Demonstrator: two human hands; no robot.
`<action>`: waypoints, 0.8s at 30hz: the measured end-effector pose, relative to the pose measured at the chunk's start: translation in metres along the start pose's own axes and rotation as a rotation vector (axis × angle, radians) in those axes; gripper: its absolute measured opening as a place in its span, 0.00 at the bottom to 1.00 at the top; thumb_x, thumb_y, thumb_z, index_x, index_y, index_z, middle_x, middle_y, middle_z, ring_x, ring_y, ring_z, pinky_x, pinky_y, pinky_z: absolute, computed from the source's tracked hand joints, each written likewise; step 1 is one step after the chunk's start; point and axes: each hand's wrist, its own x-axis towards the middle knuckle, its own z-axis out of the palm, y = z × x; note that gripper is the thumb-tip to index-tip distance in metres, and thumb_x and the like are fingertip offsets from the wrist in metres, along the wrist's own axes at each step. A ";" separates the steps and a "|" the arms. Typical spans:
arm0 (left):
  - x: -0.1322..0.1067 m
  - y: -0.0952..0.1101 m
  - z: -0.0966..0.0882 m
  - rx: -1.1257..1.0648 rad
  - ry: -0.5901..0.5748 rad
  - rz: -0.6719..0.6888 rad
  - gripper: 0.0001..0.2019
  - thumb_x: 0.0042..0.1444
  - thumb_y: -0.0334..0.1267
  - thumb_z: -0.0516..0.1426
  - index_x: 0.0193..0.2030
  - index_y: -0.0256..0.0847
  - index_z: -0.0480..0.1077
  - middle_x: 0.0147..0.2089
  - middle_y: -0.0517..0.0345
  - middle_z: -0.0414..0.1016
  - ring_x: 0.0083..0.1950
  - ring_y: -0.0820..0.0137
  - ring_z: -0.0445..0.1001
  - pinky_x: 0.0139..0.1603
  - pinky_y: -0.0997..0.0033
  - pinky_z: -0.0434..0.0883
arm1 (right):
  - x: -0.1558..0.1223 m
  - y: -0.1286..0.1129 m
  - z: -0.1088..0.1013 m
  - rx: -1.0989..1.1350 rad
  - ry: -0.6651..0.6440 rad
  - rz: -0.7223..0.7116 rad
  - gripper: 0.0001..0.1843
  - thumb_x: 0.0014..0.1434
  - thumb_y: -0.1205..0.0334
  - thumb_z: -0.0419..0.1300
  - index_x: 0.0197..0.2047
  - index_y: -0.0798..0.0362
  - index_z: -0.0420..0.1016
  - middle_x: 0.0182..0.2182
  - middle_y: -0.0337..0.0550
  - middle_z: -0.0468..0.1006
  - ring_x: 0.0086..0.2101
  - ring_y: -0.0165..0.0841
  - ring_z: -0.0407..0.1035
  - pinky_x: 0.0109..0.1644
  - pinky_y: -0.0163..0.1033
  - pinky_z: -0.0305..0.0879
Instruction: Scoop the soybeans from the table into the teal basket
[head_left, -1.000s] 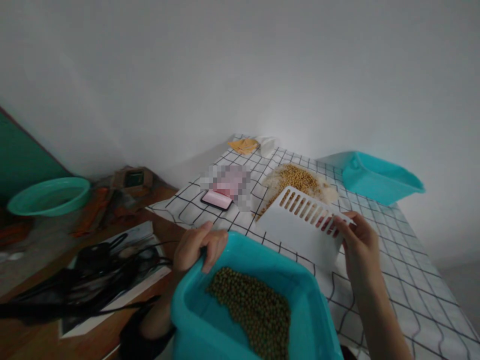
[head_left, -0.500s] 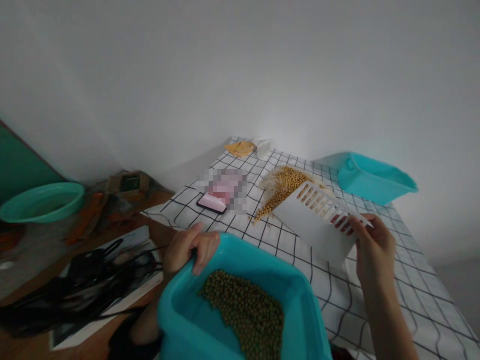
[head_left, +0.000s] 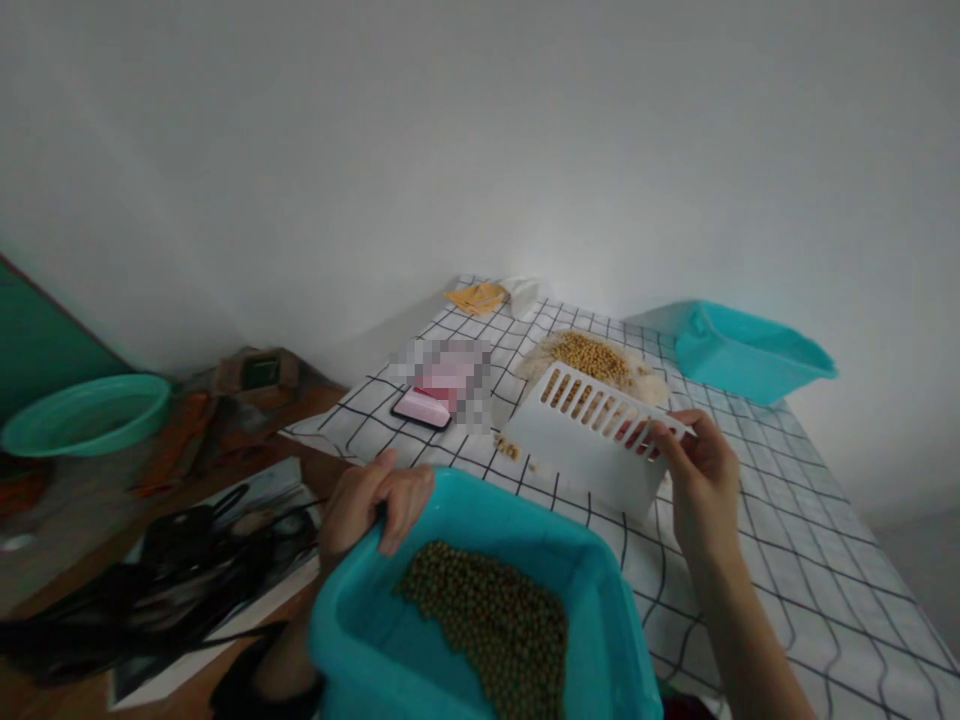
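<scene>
My left hand (head_left: 381, 502) is closed over the left rim of a turquoise plastic tub (head_left: 525, 508) in the foreground. Dark green-brown beans (head_left: 495, 620) lie in a layer in the tub, toward its right side. Between the fingers and thumb of my right hand (head_left: 701, 480) is the right end of a white slotted plastic piece (head_left: 574, 445), held tilted above the table. Behind it, partly hidden by it, yellow soybeans (head_left: 589, 352) lie in a pile on a pale, see-through sheet or bag. Several stray soybeans (head_left: 508, 447) lie by its left lower edge.
A second turquoise tub (head_left: 750, 360) stands at the back right of the checked tablecloth (head_left: 787, 520), near the wall. A pink-screened phone (head_left: 424, 407) lies on the left, with yellow cloth (head_left: 478, 298) behind it. Left of the table are black cables (head_left: 180, 570) and a green basin (head_left: 90, 415).
My right hand has moved left with the white slotted piece, which now covers the front of the soybean pile. My left hand stays on the tub rim.
</scene>
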 end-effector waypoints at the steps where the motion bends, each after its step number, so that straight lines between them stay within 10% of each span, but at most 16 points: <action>1: 0.000 0.000 -0.001 0.000 -0.018 -0.007 0.35 0.74 0.40 0.38 0.12 0.41 0.59 0.09 0.59 0.60 0.14 0.71 0.58 0.28 0.62 0.61 | 0.000 -0.001 0.000 -0.001 0.002 -0.012 0.09 0.58 0.57 0.69 0.33 0.50 0.73 0.26 0.38 0.82 0.25 0.30 0.72 0.29 0.33 0.65; 11: -0.002 -0.002 -0.010 -0.008 -0.052 -0.075 0.36 0.74 0.44 0.42 0.12 0.41 0.63 0.11 0.57 0.65 0.17 0.70 0.64 0.31 0.63 0.65 | 0.010 0.002 -0.001 -0.002 -0.049 0.009 0.10 0.59 0.54 0.68 0.34 0.49 0.72 0.27 0.38 0.81 0.26 0.31 0.72 0.29 0.34 0.65; 17: -0.003 -0.001 0.000 -0.052 0.162 -0.037 0.36 0.73 0.40 0.42 0.09 0.42 0.59 0.07 0.58 0.58 0.14 0.72 0.57 0.26 0.63 0.58 | 0.004 0.006 0.001 0.001 -0.040 0.023 0.12 0.58 0.53 0.68 0.33 0.49 0.72 0.27 0.38 0.80 0.25 0.32 0.71 0.28 0.35 0.64; 24: 0.000 0.004 -0.021 0.014 -0.065 -0.089 0.36 0.73 0.47 0.43 0.11 0.42 0.65 0.11 0.55 0.65 0.17 0.69 0.64 0.31 0.63 0.66 | 0.002 0.002 -0.001 0.016 -0.067 0.058 0.12 0.58 0.53 0.68 0.35 0.48 0.71 0.27 0.38 0.80 0.24 0.31 0.70 0.28 0.34 0.63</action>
